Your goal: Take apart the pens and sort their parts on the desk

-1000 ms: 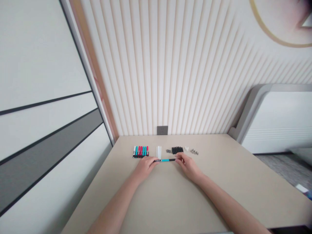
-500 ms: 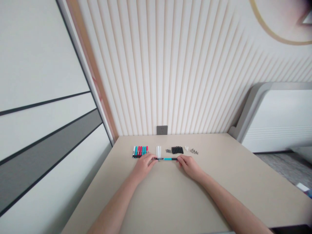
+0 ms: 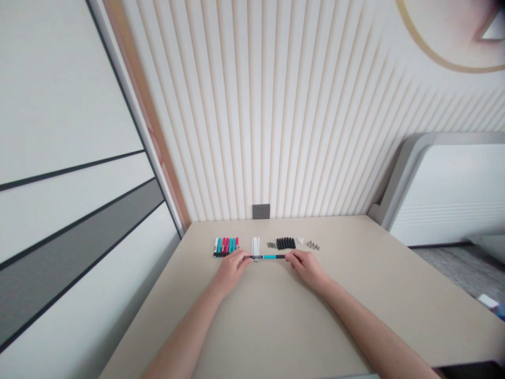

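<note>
A slim black and turquoise pen (image 3: pixel 270 257) lies level between my hands, just above the table (image 3: pixel 268 326). My left hand (image 3: pixel 233 267) pinches its left end, and my right hand (image 3: pixel 305 266) grips the black right end. Behind my left fingers is a row of pen barrels (image 3: pixel 225 245) in white, turquoise and red with black ends. Thin white refill tubes (image 3: pixel 255 245) lie just beyond the pen. Small dark springs or pins (image 3: pixel 272 245) and a row of short black sleeves (image 3: pixel 286 243) are farther right. My fingertips hide both ends of the pen.
Small white pieces (image 3: pixel 300 240) and several little metallic cone-shaped tips (image 3: pixel 313 245) lie at the row's right end. A wall socket (image 3: pixel 261 211) sits above the table's back edge. A cabinet (image 3: pixel 71 252) borders the left, and a bed headboard (image 3: pixel 450 184) stands at right.
The whole view has shifted very slightly. Both hands keep the pen in nearly the same place and pose; no part has visibly been put down or picked up.
</note>
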Action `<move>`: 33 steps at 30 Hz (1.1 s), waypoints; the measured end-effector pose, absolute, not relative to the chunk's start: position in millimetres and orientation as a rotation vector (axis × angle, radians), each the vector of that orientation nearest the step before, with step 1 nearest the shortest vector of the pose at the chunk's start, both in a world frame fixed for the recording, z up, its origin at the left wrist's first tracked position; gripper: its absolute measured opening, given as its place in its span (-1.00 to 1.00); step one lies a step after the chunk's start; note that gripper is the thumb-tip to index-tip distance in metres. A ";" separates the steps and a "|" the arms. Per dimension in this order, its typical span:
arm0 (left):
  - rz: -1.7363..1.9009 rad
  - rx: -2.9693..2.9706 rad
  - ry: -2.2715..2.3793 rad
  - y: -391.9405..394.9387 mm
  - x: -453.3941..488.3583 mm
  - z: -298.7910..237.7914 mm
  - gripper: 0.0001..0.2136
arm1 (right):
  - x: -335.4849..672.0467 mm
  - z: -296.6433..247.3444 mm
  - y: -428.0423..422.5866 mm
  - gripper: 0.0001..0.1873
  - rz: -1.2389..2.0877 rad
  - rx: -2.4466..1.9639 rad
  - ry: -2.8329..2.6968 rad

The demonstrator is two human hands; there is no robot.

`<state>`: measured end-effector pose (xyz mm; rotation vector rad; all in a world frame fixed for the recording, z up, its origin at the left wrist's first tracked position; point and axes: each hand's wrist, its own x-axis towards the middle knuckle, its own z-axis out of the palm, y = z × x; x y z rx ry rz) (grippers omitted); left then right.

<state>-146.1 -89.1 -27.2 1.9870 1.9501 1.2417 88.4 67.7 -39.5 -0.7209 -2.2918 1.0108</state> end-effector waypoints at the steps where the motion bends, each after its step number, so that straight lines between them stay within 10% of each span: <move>1: 1.250 1.975 1.945 -88.8 -145.9 -27.6 -0.84 | 88.1 -39.3 67.9 -0.64 0.998 -0.704 -2.273; 33: 1.190 1.864 1.995 -89.8 -143.1 -24.4 -0.78 | 95.3 -37.3 88.5 -0.63 0.992 -0.764 -2.052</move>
